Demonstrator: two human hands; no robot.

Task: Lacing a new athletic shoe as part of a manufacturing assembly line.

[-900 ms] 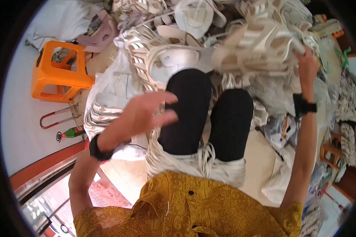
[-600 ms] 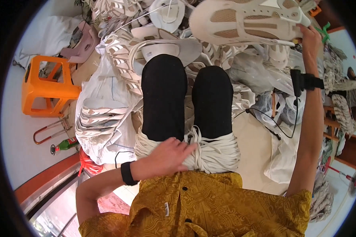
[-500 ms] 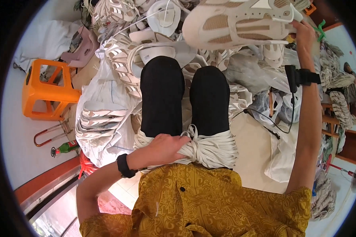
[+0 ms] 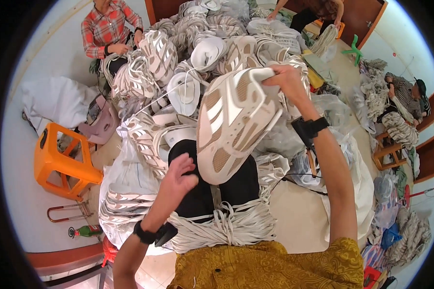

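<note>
The right hand (image 4: 288, 79) is raised at about 1 o'clock from the picture's middle, its fingers pinched shut on the top edge of a flat white and tan shoe upper (image 4: 234, 123), which hangs down tilted over the person's black-clad knees (image 4: 212, 192). The left hand (image 4: 181, 176) sits at 7 o'clock of that upper, just beside its lower rim, fingers loosely curled and part open; whether it touches the upper cannot be told. A bundle of white straps (image 4: 226, 226) lies across the lap at 6 o'clock. At 9 o'clock a clear plastic bag (image 4: 125, 183) holds stacked white pieces, and beyond it stands an orange plastic stool (image 4: 62, 161). A heap of white shoe uppers (image 4: 197, 43) fills the floor toward 12 o'clock. A person in a red checked shirt (image 4: 108, 26) sits at 11 o'clock; a green bottle (image 4: 87, 231) lies at 8 o'clock
</note>
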